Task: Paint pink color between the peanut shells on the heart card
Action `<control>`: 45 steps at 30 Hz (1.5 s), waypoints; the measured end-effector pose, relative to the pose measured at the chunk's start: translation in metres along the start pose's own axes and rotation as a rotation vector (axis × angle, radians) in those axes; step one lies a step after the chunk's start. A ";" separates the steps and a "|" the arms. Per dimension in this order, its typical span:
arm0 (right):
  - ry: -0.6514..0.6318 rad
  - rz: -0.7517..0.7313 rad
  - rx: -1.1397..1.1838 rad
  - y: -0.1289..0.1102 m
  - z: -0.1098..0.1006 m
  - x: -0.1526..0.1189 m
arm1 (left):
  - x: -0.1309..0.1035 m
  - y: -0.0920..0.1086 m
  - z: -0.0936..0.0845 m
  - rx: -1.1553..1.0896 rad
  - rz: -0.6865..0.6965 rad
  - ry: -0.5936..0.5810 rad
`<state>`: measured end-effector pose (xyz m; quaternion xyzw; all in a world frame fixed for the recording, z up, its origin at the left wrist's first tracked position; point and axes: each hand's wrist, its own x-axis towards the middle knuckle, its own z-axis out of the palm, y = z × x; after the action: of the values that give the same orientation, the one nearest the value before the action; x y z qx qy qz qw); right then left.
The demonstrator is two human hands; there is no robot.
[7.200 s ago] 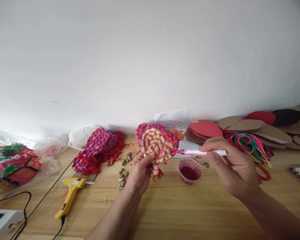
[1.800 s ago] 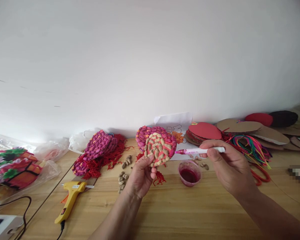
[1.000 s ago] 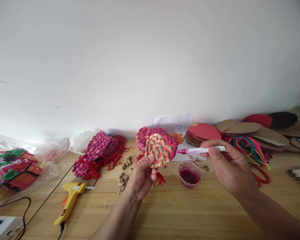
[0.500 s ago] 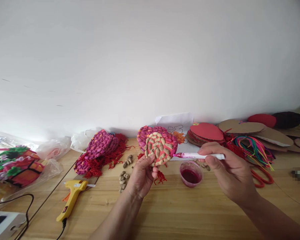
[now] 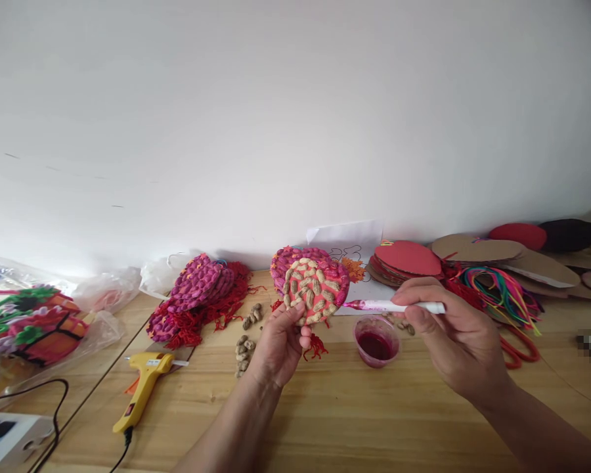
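Pinched by its lower edge, a round red disc covered with peanuts (image 5: 311, 289) is in my left hand (image 5: 283, 338). Its right rim is coloured magenta, while most of the peanuts are plain tan. My right hand (image 5: 453, 341) is closed around a white paintbrush (image 5: 394, 306) whose magenta tip points at the disc's right edge; whether it touches I cannot tell. Below the brush stands a clear plastic cup of dark magenta paint (image 5: 375, 341). Purple peanut-covered discs with red tassels (image 5: 300, 257) lie right behind the held one.
To the left are more purple discs (image 5: 197, 282), loose peanuts (image 5: 245, 351), a yellow glue gun (image 5: 145, 387) with its cord, and a plastic bag of colourful crafts (image 5: 49, 322). At right lie red cardboard discs (image 5: 408, 258), coloured cords (image 5: 502, 295) and red-handled scissors (image 5: 519, 355).
The disc and the brush have barely moved. Slightly more of the disc's right rim looks magenta, and the view has shifted a touch.
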<state>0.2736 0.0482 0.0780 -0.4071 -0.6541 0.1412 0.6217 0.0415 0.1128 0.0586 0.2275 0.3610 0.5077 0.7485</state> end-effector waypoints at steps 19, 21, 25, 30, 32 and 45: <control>0.011 0.008 0.007 0.001 0.000 0.003 | -0.001 0.002 0.002 0.007 -0.007 0.007; 0.038 0.024 -0.005 0.000 -0.001 0.003 | -0.001 0.002 0.002 0.018 -0.001 0.002; 0.018 0.027 -0.005 -0.001 -0.001 0.003 | -0.001 0.001 0.002 0.045 0.022 -0.023; 0.075 0.072 -0.058 -0.001 -0.003 0.003 | -0.002 -0.001 0.002 0.080 0.050 -0.032; 0.111 0.117 -0.059 0.000 -0.005 0.003 | -0.002 -0.001 0.002 0.097 0.065 -0.040; 0.000 -0.164 -0.221 0.005 -0.005 0.000 | -0.007 -0.003 0.000 0.292 0.306 -0.075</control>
<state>0.2799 0.0495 0.0751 -0.4183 -0.6965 0.0170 0.5827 0.0417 0.1046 0.0585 0.4045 0.3639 0.5489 0.6345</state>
